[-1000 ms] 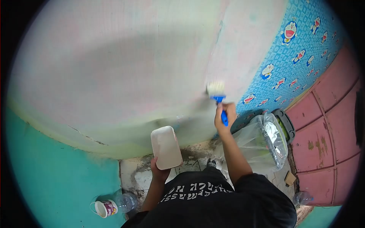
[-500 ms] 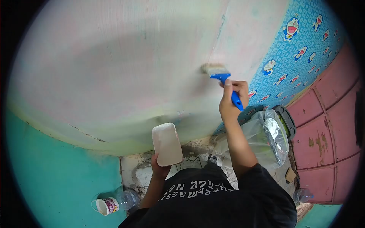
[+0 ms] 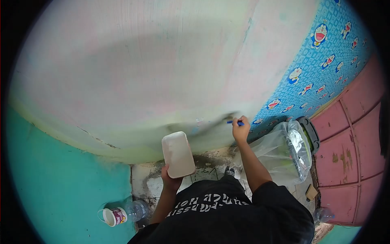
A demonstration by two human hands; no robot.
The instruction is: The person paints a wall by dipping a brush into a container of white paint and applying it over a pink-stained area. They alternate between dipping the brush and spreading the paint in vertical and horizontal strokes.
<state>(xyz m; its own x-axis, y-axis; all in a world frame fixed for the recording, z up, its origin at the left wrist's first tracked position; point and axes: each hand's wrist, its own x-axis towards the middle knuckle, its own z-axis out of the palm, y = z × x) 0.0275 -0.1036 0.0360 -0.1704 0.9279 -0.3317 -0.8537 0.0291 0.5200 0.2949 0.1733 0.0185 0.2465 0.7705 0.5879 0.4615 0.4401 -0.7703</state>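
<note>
My right hand point(image 3: 241, 129) is closed around the blue handle of a paintbrush point(image 3: 235, 122), low on the whitish painted wall point(image 3: 162, 73). The brush's bristles are mostly hidden behind the hand. In my left hand point(image 3: 170, 179) is a shallow white rectangular tray point(image 3: 178, 156), gripped by its lower left side. Whitish paint coats part of the tray's inside. Faint pink and green patches show through the wall's paint.
Blue cartoon wallpaper point(image 3: 304, 81) covers the wall to the right, beside a pink panelled door point(image 3: 345, 162). A bin with a clear plastic bag point(image 3: 280, 150) stands below it. At lower left are a small white bucket point(image 3: 115, 216) and a clear bottle point(image 3: 137, 210).
My right hand has brought the brush down the wall, from beside the upper wallpaper edge to near the wall's bottom. The left hand and tray stay nearly in place.
</note>
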